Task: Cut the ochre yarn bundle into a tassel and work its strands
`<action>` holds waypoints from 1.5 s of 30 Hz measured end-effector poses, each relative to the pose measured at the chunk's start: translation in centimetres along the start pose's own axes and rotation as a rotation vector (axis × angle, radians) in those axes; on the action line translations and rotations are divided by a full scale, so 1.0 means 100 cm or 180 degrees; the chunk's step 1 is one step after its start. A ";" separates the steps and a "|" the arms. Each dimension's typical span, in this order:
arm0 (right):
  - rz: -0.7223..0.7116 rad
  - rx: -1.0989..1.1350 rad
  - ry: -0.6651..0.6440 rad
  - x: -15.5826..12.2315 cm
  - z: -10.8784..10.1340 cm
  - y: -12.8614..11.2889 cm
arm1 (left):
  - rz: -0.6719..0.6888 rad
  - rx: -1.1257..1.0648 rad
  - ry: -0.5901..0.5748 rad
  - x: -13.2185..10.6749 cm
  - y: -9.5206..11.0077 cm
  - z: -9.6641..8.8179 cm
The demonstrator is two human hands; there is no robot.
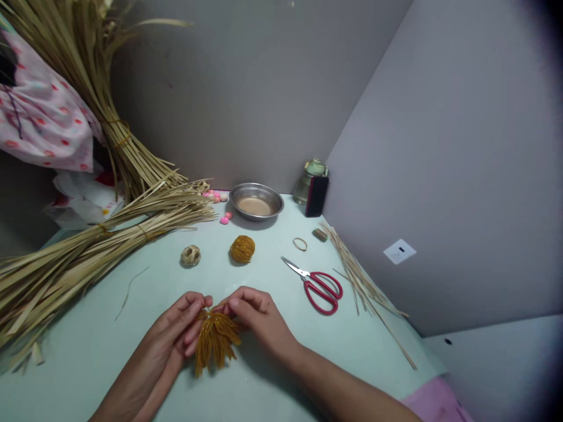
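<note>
Between my hands hangs a mustard-yellow yarn tassel (215, 341), its strands fanned out downward. My left hand (178, 329) pinches it near the top from the left. Fingers of my right hand (255, 316) close on the tassel's top from the other side; the exact grip there is partly hidden. Beyond the hands lie a ball of the same yarn (242, 249) and a small woven straw ball (190, 256). Red-handled scissors (319, 286) rest to the right, blades pointing away to the left.
Bundles of dried straw strips (114, 234) cover the left side. At the back stand a metal bowl (256, 202) of liquid, a glass jar (303, 186) and a phone (317, 197). Loose strips (365, 275), a thread spool (320, 234) and a thin ring (300, 244) lie right.
</note>
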State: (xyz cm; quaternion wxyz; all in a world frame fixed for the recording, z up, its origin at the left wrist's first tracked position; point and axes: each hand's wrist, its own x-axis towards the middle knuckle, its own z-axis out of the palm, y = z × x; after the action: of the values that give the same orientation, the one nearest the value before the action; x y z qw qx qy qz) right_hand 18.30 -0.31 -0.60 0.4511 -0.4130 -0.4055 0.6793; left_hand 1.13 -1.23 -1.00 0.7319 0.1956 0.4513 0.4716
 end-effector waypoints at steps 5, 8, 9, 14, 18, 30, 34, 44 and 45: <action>0.0137 0.0101 -0.0117 0.001 0.000 0.005 | -0.0030 0.0151 -0.0236 -0.003 0.002 0.004; 0.0083 -0.0004 -0.0127 0.001 -0.001 0.005 | -0.0028 0.0174 -0.0291 -0.005 0.003 0.005; 0.0069 -0.0021 -0.0103 0.001 -0.001 0.004 | -0.0027 0.0181 -0.0291 -0.005 0.003 0.005; 0.0109 0.0089 -0.0396 -0.002 0.000 0.000 | 0.0054 0.0331 -0.0225 -0.005 0.002 0.004; 0.0078 0.0123 -0.0578 -0.003 0.000 0.001 | 0.0085 0.0555 -0.0392 -0.004 0.001 0.003; -0.0124 -0.0204 -0.0037 0.001 0.001 -0.002 | 0.0054 0.0768 -0.0659 -0.007 0.001 0.002; -0.0119 -0.0218 -0.0029 -0.001 0.002 -0.004 | 0.0053 0.0687 -0.0632 -0.006 0.001 0.001; -0.0155 -0.0078 -0.0013 0.000 0.002 -0.001 | 0.0117 0.0903 -0.0692 -0.005 -0.002 0.001; -0.0153 -0.0106 0.0031 0.001 0.001 -0.001 | 0.0107 0.0865 -0.0682 -0.005 -0.001 0.001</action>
State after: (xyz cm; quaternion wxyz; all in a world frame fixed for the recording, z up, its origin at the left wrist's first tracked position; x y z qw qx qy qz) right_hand 18.23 -0.21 -0.46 0.4623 -0.4139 -0.4243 0.6594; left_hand 1.16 -1.72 -0.79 0.7346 0.3495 0.4270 0.3948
